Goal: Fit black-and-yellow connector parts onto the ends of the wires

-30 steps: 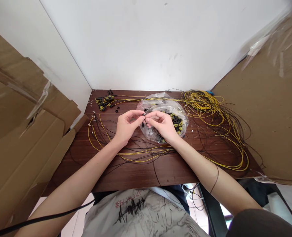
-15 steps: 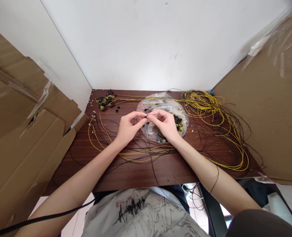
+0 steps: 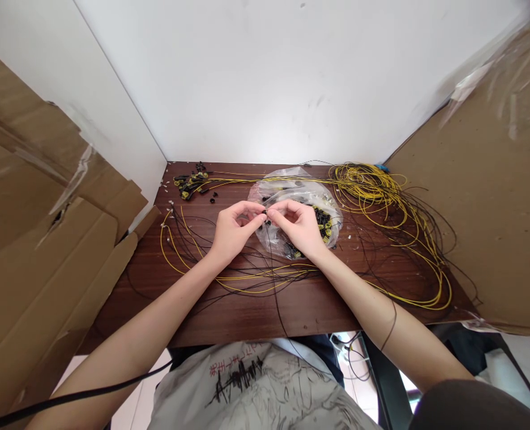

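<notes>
My left hand (image 3: 237,232) and my right hand (image 3: 297,226) meet fingertip to fingertip over a clear plastic bag (image 3: 287,194). Between them is a small dark connector piece, mostly hidden by the fingers; both hands pinch it. From it a thin black wire (image 3: 274,286) hangs down across the table toward my lap. Inside the bag lie many small black and yellow connector parts (image 3: 324,222), partly covered by my right hand. Loose black and yellow wires (image 3: 247,276) run beneath my wrists.
A coil of yellow and black wires (image 3: 367,185) lies at the back right of the brown table (image 3: 242,322). Black and yellow connectors (image 3: 188,186) are heaped at the back left. Cardboard panels (image 3: 484,179) flank both sides, and a white wall (image 3: 265,83) stands behind.
Both hands keep nearly the same place and pinch. The fingertips and the hanging black wire have shifted only very slightly.
</notes>
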